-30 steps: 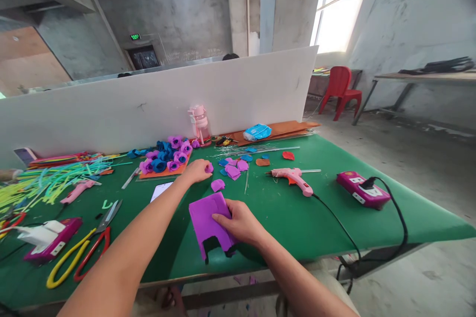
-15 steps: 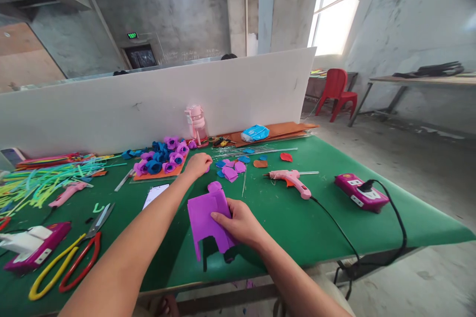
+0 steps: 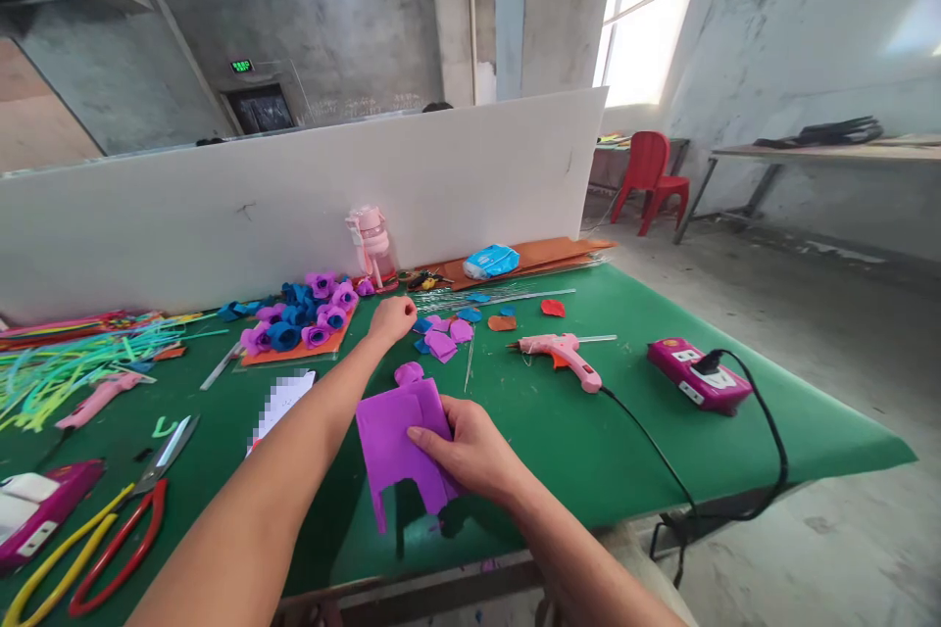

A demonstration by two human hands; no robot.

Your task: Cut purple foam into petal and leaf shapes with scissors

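My right hand [image 3: 474, 446] grips a purple paper sheet [image 3: 393, 436] above the front of the table, thumb on top. The sheet has a notch cut into its lower edge. Beyond it on the table lies a small purple piece [image 3: 409, 372]. My left hand [image 3: 393, 317] is stretched forward with its fingers curled closed; whatever they may hold is hidden. Just right of it lie loose purple petals [image 3: 441, 345] and blue petals [image 3: 421, 324]. To its left, purple and blue paper flowers [image 3: 285, 335] are heaped on an orange sheet [image 3: 334, 345].
A pink glue gun [image 3: 563, 350] and a magenta power strip [image 3: 698, 375] with a black cord are on the right. Large scissors [image 3: 151, 490] and pipe cleaners [image 3: 88, 358] lie left. A pink bottle [image 3: 372, 245] stands by the white partition [image 3: 470, 167].
The view has swung slightly to the right, so the table things appear shifted left. My left hand stays reached out near the petals, while my right hand keeps hold of the purple sheet.
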